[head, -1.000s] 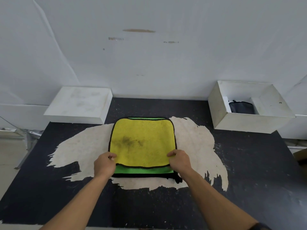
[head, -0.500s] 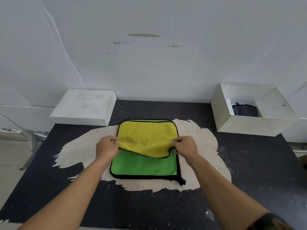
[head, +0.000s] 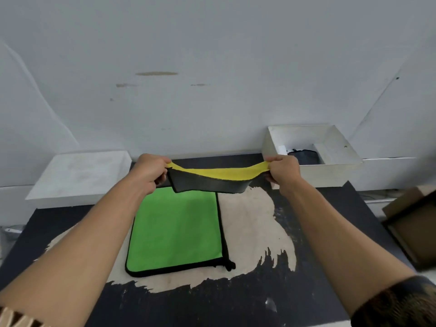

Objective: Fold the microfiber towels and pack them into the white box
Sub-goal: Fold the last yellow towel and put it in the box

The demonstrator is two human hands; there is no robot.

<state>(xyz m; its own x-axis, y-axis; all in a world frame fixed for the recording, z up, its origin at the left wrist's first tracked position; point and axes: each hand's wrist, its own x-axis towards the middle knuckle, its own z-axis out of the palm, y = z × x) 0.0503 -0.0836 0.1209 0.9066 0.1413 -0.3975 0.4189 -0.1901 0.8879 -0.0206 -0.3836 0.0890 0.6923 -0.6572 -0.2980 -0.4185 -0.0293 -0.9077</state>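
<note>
- Above the far edge of the green towel, the yellow towel hangs in the air. Its yellow face is up and its dark grey face is underneath, and it sags in the middle between its two held corners.
- The left hand pinches the towel's left corner with its fingers curled round the hem. The right hand pinches the right corner in the same way.
- Handling, as I judge it: the sag suggests a soft, light, limp cloth with no stiffness of its own. The pile probably grips rather than slips, and nothing about it looks fragile.
- The best hold is likely at the corners or along the bound hem, with both hands keeping it taut so the edges can meet squarely in a fold.
- The green towel lies flat on the table, edged in black, with a small dark tag at its near right corner. It should handle alike.
- The white box stands beyond the green towel and to its right. Its top is uncovered, and a dark towel already lies inside.
- Count of towels: three, one yellow in the hands, one green lying flat and one dark in the box.
- Count of containers: one white box; one white slab beyond and left of the green towel, which could be a lid or a box; and one cardboard box well to the right of the green towel.
</note>
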